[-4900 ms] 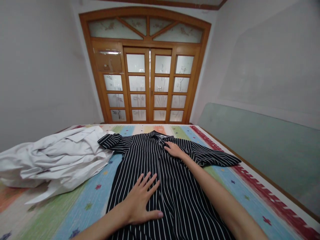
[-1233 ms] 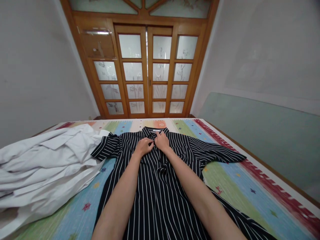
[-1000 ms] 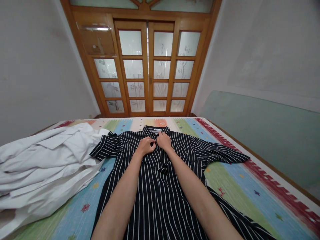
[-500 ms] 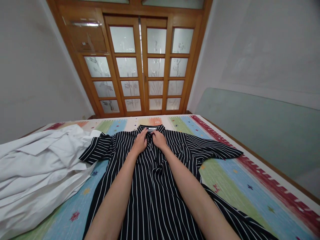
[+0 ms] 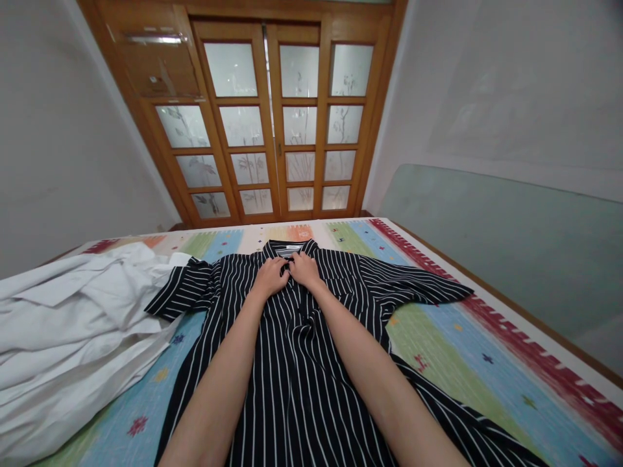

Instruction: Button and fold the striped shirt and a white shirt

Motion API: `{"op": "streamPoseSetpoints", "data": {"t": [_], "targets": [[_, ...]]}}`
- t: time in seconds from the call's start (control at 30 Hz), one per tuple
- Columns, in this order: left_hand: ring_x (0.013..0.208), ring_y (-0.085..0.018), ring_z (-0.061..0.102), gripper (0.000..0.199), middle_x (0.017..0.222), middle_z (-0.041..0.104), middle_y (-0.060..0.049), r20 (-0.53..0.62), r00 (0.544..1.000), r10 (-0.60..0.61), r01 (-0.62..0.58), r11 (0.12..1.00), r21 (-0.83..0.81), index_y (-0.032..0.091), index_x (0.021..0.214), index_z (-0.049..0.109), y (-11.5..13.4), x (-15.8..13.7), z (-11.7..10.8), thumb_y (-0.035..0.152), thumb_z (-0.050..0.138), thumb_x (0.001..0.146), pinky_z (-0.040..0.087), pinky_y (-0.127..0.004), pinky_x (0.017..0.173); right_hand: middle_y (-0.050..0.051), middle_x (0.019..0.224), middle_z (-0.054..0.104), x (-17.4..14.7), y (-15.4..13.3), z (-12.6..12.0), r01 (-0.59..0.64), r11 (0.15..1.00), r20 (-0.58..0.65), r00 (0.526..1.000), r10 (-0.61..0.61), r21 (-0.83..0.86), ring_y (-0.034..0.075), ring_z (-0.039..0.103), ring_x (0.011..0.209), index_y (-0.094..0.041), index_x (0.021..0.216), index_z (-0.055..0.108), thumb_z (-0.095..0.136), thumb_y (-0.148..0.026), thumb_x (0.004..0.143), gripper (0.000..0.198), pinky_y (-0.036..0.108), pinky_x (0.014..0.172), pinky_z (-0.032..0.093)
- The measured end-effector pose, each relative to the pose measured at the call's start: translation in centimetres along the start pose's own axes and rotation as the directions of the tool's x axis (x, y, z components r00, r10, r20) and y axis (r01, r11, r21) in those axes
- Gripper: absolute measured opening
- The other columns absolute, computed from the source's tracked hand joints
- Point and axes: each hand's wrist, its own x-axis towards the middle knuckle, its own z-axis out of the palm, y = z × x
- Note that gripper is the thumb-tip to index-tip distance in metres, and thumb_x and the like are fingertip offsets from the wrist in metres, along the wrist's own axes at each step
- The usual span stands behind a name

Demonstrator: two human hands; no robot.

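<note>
A black shirt with white stripes (image 5: 292, 350) lies front up and spread out, its collar at the far end and its sleeves out to both sides. Just below the collar, my left hand (image 5: 270, 276) has its fingers bent and closed on the left side of the shirt's front opening. Close beside it, my right hand (image 5: 304, 269) pinches the other edge of the opening. The fingertips of both hands nearly meet at the top of the placket. Whether a button is between them is too small to tell.
A crumpled white cloth (image 5: 78, 337) lies at the left, touching the shirt's left sleeve. Underneath is a colourful striped bed cover (image 5: 438, 350). A pale green headboard-like panel (image 5: 511, 246) stands along the right wall. Wooden doors with glass panes (image 5: 272, 123) are at the back.
My left hand's fingers, stretched up toward the collar before, are now curled lower at the opening. My right hand stays by the placket. The view has shifted slightly.
</note>
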Motion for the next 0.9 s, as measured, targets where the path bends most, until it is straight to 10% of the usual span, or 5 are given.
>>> {"op": "streamPoseSetpoints", "data": {"t": [0.37,0.6,0.9], "targets": [[0.111,-0.026,0.062,0.042,0.127,0.062,-0.011,0.035,0.998,-0.047,0.047,0.999,-0.019,0.019,0.123,0.059,0.0,0.1,0.0,0.01,0.038,0.088,0.049,-0.04,0.097,0.007,0.098,0.07,0.3,0.5,-0.1,-0.002,0.992,-0.012,1.0,0.003,0.126,0.023,0.063,0.094,-0.021,0.096,0.069,0.045,-0.034,0.091,0.027,0.032,0.082,0.045],[0.091,-0.023,0.067,0.031,0.115,0.059,-0.01,0.007,0.994,-0.113,0.112,0.992,0.061,0.019,0.112,0.064,0.5,0.0,-0.3,0.016,0.041,0.091,0.053,-0.035,0.08,0.015,0.135,0.052,0.0,0.4,0.1,0.172,0.983,-0.249,0.957,-0.15,0.068,0.027,0.039,0.128,-0.014,0.101,0.068,0.048,-0.019,0.086,0.026,0.04,0.104,0.035],[0.095,-0.022,0.062,0.029,0.106,0.061,-0.008,-0.166,0.984,-0.059,0.039,0.992,-0.116,0.02,0.102,0.064,-0.3,0.1,0.2,0.009,0.042,0.087,0.051,-0.035,0.089,0.016,0.116,0.067,0.7,0.8,0.9,0.123,0.991,-0.054,0.991,-0.12,0.059,0.023,0.056,0.114,-0.011,0.12,0.051,0.035,-0.016,0.094,0.031,0.043,0.111,0.023]]}}
